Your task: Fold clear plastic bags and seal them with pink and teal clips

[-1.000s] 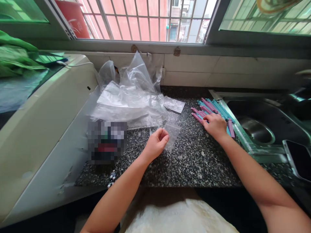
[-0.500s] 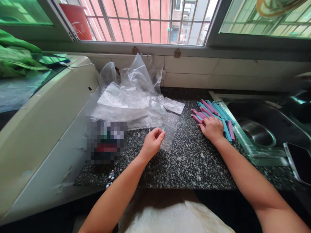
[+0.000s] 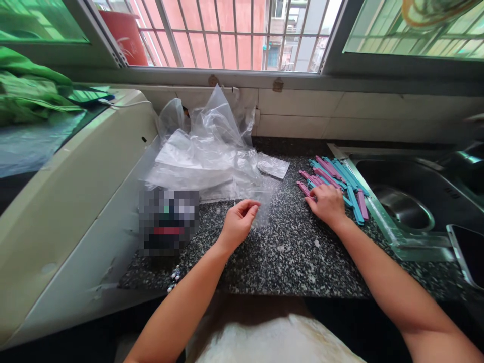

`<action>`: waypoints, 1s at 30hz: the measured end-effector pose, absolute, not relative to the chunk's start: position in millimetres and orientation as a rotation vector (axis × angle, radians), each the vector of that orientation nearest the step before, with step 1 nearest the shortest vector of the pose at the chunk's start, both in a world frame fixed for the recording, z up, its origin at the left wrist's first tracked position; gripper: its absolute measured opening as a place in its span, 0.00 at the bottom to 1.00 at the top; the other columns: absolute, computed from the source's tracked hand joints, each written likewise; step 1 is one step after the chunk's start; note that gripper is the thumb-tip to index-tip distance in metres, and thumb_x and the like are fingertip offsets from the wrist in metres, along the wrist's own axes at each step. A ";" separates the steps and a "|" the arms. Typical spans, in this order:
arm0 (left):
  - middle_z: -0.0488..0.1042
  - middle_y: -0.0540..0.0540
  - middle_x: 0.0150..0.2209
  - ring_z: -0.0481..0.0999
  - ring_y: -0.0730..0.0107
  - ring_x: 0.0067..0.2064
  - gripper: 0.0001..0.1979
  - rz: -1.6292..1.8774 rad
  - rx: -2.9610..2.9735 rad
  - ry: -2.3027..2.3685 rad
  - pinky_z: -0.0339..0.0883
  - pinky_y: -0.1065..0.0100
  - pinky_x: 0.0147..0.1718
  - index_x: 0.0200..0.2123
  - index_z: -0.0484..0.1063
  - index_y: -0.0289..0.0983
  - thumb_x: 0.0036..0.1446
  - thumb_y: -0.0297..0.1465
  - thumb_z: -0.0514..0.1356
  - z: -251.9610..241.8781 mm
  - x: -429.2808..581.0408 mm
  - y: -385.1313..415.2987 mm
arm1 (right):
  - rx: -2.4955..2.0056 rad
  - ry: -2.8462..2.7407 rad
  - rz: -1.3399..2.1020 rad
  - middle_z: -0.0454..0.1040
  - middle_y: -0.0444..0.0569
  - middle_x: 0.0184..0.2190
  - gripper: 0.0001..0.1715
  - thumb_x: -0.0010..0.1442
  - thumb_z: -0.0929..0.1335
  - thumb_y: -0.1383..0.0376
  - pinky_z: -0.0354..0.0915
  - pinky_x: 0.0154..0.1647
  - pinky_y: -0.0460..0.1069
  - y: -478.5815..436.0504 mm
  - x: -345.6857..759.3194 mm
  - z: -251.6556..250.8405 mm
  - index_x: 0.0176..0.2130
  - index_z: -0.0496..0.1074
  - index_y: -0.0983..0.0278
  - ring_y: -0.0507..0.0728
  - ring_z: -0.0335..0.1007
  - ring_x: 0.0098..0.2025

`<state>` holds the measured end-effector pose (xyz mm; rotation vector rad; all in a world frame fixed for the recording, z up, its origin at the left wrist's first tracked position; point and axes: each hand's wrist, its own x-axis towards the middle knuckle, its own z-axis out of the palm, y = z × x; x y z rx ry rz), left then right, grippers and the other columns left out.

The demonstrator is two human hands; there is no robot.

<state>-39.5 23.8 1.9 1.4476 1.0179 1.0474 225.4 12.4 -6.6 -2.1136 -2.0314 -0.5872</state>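
In the head view my left hand (image 3: 239, 222) is closed in a pinch on a small clear plastic zip bag (image 3: 262, 216), which hangs just right of the fingertips over the counter. My right hand (image 3: 328, 202) lies at the near side of a pile of pink and blue plastic sealing clips (image 3: 352, 184). Its fingers are curled over a pink sealing clip (image 3: 303, 188), whose end sticks out at the left of the hand. The hand's own back hides the rest of that clip.
Crumpled clear plastic bags (image 3: 204, 156) are heaped at the back left of the speckled counter (image 3: 287, 262). A steel sink (image 3: 401, 201) lies on the right, with a phone (image 3: 467, 254) at its near edge. A blurred-out item (image 3: 168, 222) stands left of my left hand.
My right hand has shifted slightly left and toward the near edge of the clips. The zip bag in my left hand has tilted a little; that hand stays almost in place.
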 end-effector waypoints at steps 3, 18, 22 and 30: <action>0.65 0.52 0.22 0.62 0.76 0.25 0.09 1.059 1.471 1.032 0.57 0.74 0.25 0.25 0.68 0.35 0.49 0.36 0.57 2.7 -40.6 23.5 | -2.181 -1.984 -0.592 0.72 0.56 0.30 0.15 0.53 0.66 0.56 0.51 0.32 0.52 12.0 224.7 -7.6 0.33 0.71 0.67 0.62 0.63 0.36; 0.63 0.55 0.19 0.59 0.78 0.21 0.12 1.040 1.282 0.949 0.53 0.74 0.21 0.36 0.67 0.35 0.47 0.33 0.57 -0.7 -39.4 28.0 | -1.690 -1.899 -0.181 0.73 0.53 0.28 0.13 0.59 0.61 0.61 0.60 0.33 0.51 -1.4 205.8 6.4 0.33 0.69 0.66 0.58 0.66 0.32; 0.63 0.54 0.19 0.60 0.78 0.21 0.09 1.037 1.230 0.970 0.53 0.74 0.21 0.29 0.68 0.35 0.46 0.34 0.58 -0.2 -39.7 28.5 | -1.418 -1.877 0.095 0.71 0.49 0.28 0.14 0.62 0.59 0.58 0.61 0.30 0.48 -16.0 176.8 20.1 0.35 0.68 0.64 0.55 0.66 0.30; 0.62 0.54 0.19 0.58 0.79 0.21 0.12 0.971 1.215 0.906 0.52 0.73 0.22 0.35 0.72 0.33 0.46 0.32 0.57 2.5 -40.1 25.5 | -1.389 -1.775 0.607 0.59 0.41 0.18 0.25 0.63 0.55 0.51 0.54 0.22 0.45 -28.6 152.1 3.8 0.25 0.64 0.64 0.49 0.55 0.21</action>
